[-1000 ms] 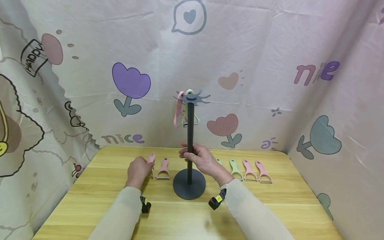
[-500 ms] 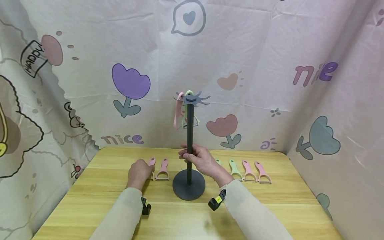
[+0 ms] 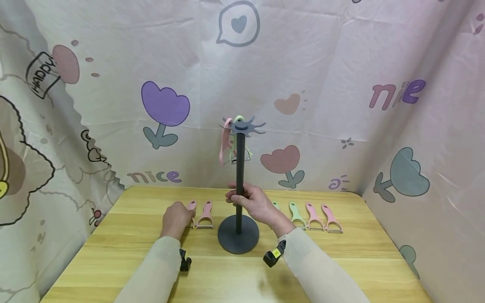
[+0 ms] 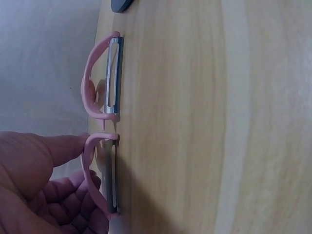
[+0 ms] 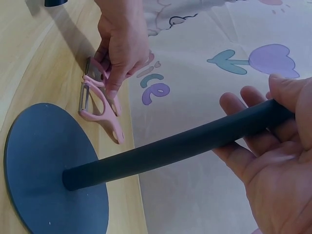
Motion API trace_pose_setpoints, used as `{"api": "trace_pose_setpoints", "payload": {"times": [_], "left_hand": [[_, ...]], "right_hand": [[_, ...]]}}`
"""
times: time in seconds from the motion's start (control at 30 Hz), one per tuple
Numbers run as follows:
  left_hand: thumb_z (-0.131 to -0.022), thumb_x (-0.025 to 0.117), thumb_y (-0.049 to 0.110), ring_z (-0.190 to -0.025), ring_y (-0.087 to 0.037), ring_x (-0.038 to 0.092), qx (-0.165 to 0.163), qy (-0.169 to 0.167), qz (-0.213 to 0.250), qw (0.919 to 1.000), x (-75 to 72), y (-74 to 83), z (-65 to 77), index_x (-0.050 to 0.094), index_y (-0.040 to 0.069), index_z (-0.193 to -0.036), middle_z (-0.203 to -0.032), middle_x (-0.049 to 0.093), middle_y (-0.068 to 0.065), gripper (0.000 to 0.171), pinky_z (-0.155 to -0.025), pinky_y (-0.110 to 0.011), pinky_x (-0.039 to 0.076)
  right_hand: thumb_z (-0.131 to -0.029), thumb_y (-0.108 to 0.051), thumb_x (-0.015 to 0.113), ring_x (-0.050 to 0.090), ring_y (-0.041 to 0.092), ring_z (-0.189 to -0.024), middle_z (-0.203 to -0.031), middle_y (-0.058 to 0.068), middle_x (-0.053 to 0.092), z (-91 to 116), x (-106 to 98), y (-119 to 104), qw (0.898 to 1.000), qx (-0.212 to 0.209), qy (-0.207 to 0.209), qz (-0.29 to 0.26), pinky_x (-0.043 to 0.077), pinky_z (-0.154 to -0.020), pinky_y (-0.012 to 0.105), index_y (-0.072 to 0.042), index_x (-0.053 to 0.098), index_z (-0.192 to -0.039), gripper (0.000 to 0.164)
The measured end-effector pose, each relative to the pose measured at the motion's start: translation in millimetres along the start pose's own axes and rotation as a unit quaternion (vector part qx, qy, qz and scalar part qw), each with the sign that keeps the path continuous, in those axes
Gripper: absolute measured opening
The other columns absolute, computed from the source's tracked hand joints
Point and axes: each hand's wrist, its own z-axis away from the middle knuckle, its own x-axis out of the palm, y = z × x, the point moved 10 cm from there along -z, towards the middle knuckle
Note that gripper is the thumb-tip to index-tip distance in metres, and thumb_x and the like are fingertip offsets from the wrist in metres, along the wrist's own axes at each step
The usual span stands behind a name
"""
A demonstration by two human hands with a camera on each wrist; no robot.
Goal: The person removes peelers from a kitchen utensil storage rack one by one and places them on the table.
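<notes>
My left hand [image 3: 177,219] pinches a pink peeler [image 3: 192,205] at the left of the table, thumb on its frame and fingers curled beside it in the left wrist view. Beside it lies a second pink peeler [image 4: 88,83], its blade toward me. My right hand [image 3: 258,205] grips the dark pole [image 3: 240,164] of an upright stand, thumb on one side and fingers round the other. A pink peeler [image 3: 224,145] and a green peeler [image 3: 248,152] hang from the stand's hooked top [image 3: 246,126].
The stand's round base [image 3: 238,244] rests mid-table. Right of it lie a green peeler [image 3: 297,214] and two pink ones, with another green peeler [image 3: 276,205] partly behind my right hand. A printed curtain [image 3: 326,63] closes off the table's back and sides.
My left hand has lowered the pink peeler, and its handle now sits level with its neighbour's. The right hand has kept its hold on the pole.
</notes>
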Motion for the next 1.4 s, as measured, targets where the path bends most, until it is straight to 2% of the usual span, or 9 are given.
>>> {"api": "trace_pose_setpoints", "payload": {"times": [0.43, 0.67, 0.83, 0.93, 1.13, 1.23, 1.4], "left_hand": [[-0.098, 0.07, 0.028, -0.068, -0.027, 0.055, 0.012, 0.002, -0.001, 0.9999, 3.1, 3.9, 2.1, 0.06, 0.007, -0.071, -0.072, 0.062, -0.012, 0.036, -0.061, -0.038, 0.046], [-0.097, 0.071, 0.028, -0.069, -0.027, 0.055, 0.008, 0.003, -0.01, 0.9999, 3.1, 2.6, 0.8, 0.059, 0.007, -0.071, -0.073, 0.062, -0.012, 0.036, -0.06, -0.037, 0.046], [-0.097, 0.071, 0.028, -0.068, -0.026, 0.055, 0.008, -0.001, -0.007, 0.9999, 2.9, 2.6, 0.5, 0.059, 0.007, -0.071, -0.072, 0.062, -0.011, 0.036, -0.058, -0.035, 0.044], [-0.097, 0.071, 0.028, -0.067, -0.026, 0.055, 0.008, 0.0, -0.007, 0.9999, 2.6, 2.5, 0.5, 0.059, 0.007, -0.071, -0.071, 0.061, -0.011, 0.036, -0.058, -0.035, 0.045], [-0.097, 0.071, 0.028, -0.067, -0.026, 0.054, 0.007, 0.001, -0.01, 0.9999, 1.6, 2.9, 1.6, 0.059, 0.007, -0.072, -0.07, 0.061, -0.011, 0.036, -0.057, -0.035, 0.044], [-0.097, 0.071, 0.028, -0.067, -0.026, 0.054, 0.006, 0.002, -0.011, 0.9999, 0.8, 2.8, 1.7, 0.06, 0.006, -0.072, -0.072, 0.062, -0.011, 0.035, -0.058, -0.036, 0.045], [-0.097, 0.071, 0.028, -0.069, -0.027, 0.055, 0.005, -0.001, -0.01, 0.9999, 1.0, 3.0, 1.5, 0.061, 0.005, -0.074, -0.074, 0.063, -0.012, 0.034, -0.059, -0.036, 0.046]], "right_hand": [[-0.106, -0.012, 0.065, 0.073, 0.036, -0.116, -0.124, 0.021, 0.074, 3, -4, 2, 0.999, 0.008, 0.025, -0.026, 0.06, -0.101, 0.045, 0.0, 0.062, -0.139, 0.036], [-0.11, -0.014, 0.058, 0.068, 0.036, -0.127, -0.144, 0.024, 0.063, 2, 2, 0, 0.999, 0.008, -0.008, -0.033, 0.055, -0.107, 0.053, 0.001, 0.054, -0.149, 0.042], [-0.111, -0.012, 0.054, 0.066, 0.038, -0.13, -0.144, 0.027, 0.062, 2, 3, -2, 0.999, 0.005, -0.022, -0.036, 0.053, -0.108, 0.057, 0.002, 0.051, -0.151, 0.043], [-0.11, -0.013, 0.057, 0.069, 0.036, -0.126, -0.138, 0.026, 0.065, 3, 1, -1, 1.0, 0.01, -0.01, -0.028, 0.056, -0.107, 0.053, 0.0, 0.055, -0.148, 0.04], [-0.1, -0.012, 0.073, 0.075, 0.026, -0.111, -0.124, 0.02, 0.074, 5, -7, 0, 0.999, 0.015, 0.046, 0.0, 0.062, -0.096, 0.038, -0.005, 0.066, -0.138, 0.039], [-0.1, -0.011, 0.072, 0.075, 0.027, -0.111, -0.123, 0.02, 0.074, 4, -6, 1, 0.999, 0.009, 0.044, -0.003, 0.061, -0.096, 0.038, -0.005, 0.065, -0.139, 0.04], [-0.105, -0.005, 0.063, 0.072, 0.033, -0.121, -0.131, 0.021, 0.071, 3, -5, 0, 0.999, 0.001, 0.024, -0.027, 0.06, -0.101, 0.043, -0.004, 0.058, -0.146, 0.042]]}}
